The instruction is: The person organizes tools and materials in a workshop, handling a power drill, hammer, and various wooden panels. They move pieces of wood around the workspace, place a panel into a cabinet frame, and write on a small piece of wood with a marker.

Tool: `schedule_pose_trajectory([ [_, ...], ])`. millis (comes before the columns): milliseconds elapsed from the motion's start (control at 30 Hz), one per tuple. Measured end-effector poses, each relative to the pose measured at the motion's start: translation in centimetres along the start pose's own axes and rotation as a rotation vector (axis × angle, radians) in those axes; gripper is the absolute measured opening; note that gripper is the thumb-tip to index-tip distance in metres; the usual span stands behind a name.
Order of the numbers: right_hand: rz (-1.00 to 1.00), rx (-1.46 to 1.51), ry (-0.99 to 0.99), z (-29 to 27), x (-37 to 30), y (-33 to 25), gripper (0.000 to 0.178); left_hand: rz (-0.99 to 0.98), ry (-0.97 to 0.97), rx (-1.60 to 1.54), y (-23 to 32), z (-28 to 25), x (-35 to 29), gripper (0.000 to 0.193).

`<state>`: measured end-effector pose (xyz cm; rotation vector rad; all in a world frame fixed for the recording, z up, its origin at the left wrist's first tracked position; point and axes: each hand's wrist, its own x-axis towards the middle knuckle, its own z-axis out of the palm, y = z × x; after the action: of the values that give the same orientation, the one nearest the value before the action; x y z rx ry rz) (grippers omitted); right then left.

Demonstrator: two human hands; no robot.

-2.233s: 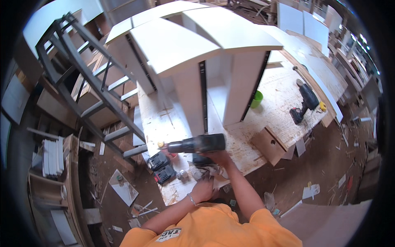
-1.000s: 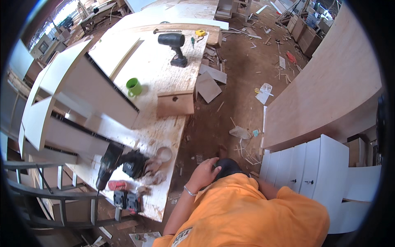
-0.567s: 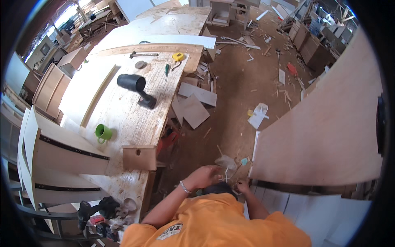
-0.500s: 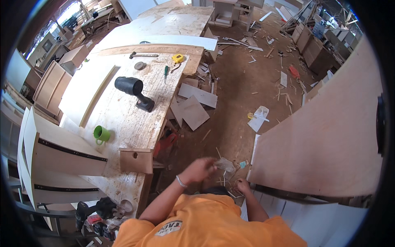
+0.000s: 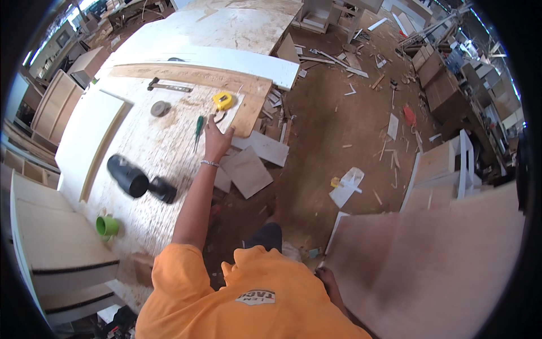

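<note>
My left hand (image 5: 217, 141) reaches over the workbench (image 5: 164, 133) near its right edge, fingers stretched out and holding nothing. Just beyond the fingertips lies a yellow tape measure (image 5: 223, 101). A green-handled screwdriver (image 5: 199, 126) is close on the left of the hand. Low on my right side, my right hand (image 5: 326, 276) is closed beside the near-left corner of a large brown wood panel (image 5: 418, 265); what its fingers hold cannot be made out. Farther left on the bench are a black cordless drill (image 5: 132, 178), a hammer (image 5: 169, 86) and a grey tape roll (image 5: 160, 108).
A green mug (image 5: 106, 226) stands at the bench's left. A long white board (image 5: 226, 61) crosses the bench. Cut boards (image 5: 248, 172) lean below its right edge. Wood scraps and a clear plastic bag (image 5: 347, 187) litter the brown floor. Cabinet boxes (image 5: 62, 248) stand left.
My left arm has swung from in front of my body up and forward over the bench, towards the tape measure. The view has shifted right. My right hand stays by the panel's corner.
</note>
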<state>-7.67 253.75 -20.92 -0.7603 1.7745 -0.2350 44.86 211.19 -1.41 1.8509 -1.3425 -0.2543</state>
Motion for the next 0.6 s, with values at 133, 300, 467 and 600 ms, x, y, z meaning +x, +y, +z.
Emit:
schedule_pose_trajectory([
  [133,0.179,-0.033,0.047,-8.3,0.3,-5.8,0.027,-0.093,0.052,0.171,-1.3,6.4,8.4,0.102],
  [300,0.198,0.206,0.225,-14.9,4.1,-14.6,0.023,-0.186,0.137,0.263,-2.4,9.4,11.7,0.094],
  [467,0.039,-0.121,0.135,-17.8,13.3,-25.0,0.031,-0.192,0.172,0.112,-1.4,10.4,7.1,0.079],
  [600,-0.178,-0.557,-0.047,-18.5,22.4,-34.0,0.033,-0.14,-0.197,-0.129,5.1,11.1,3.1,0.078],
])
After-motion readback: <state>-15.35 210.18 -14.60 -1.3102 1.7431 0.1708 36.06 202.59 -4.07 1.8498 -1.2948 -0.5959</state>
